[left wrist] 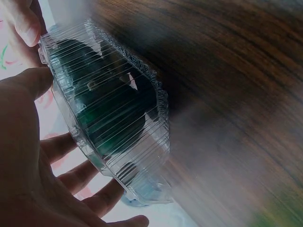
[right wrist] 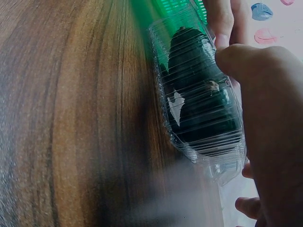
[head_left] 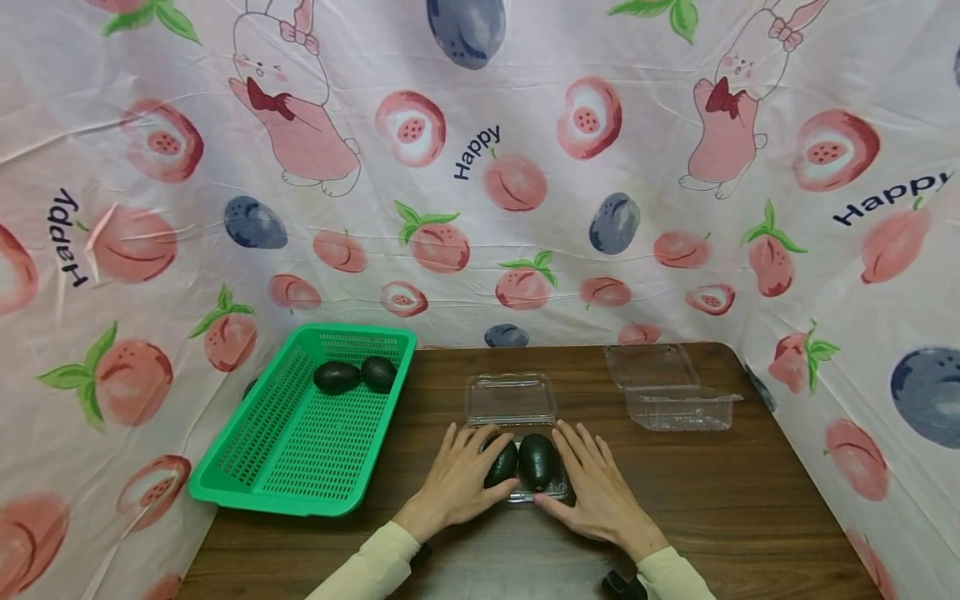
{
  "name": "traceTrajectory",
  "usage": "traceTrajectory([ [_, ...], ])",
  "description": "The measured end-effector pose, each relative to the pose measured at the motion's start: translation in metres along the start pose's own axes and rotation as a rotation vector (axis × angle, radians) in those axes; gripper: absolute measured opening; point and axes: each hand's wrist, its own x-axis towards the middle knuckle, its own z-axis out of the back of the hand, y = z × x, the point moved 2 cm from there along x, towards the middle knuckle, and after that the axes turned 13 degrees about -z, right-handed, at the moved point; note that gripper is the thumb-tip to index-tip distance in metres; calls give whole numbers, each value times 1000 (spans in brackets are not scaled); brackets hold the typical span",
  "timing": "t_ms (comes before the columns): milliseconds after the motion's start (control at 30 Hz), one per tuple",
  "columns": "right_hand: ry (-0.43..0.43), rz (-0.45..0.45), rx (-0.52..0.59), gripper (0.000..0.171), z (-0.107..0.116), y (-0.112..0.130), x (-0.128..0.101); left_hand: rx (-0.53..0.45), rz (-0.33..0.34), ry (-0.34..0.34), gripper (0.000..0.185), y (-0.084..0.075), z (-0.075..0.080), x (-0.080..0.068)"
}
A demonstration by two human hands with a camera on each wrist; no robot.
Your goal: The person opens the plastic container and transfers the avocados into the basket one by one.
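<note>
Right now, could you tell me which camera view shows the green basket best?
The head view: the whole green basket with two avocados inside. The right wrist view catches only a blurred green edge; the left wrist view shows none.

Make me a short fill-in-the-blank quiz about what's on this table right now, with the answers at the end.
1. The green basket holds ____ avocados.
2. The left hand and right hand rest on either side of a clear box that holds ____ avocados.
3. The lid of that box is ____.
4. The second clear box, on the person's right, holds ____.

Missing words: two; two; open; nothing
</note>
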Motion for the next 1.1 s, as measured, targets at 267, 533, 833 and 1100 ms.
traceTrajectory([
  [267, 10, -19, 10, 106, -2, 0, -1, -70, 59, 65, 68, 3, -6, 4],
  [533, 8, -21, 15, 106, -3, 1, -2, -74, 70, 60, 65, 4, -9, 8],
  [833, 5, -9, 3, 105, -2, 1, -1, -56, 60, 41, 62, 4, -10, 12],
  [1100, 13, -16, 7, 106, -2, 0, -1, -34, 51, 11, 56, 4, -11, 15],
])
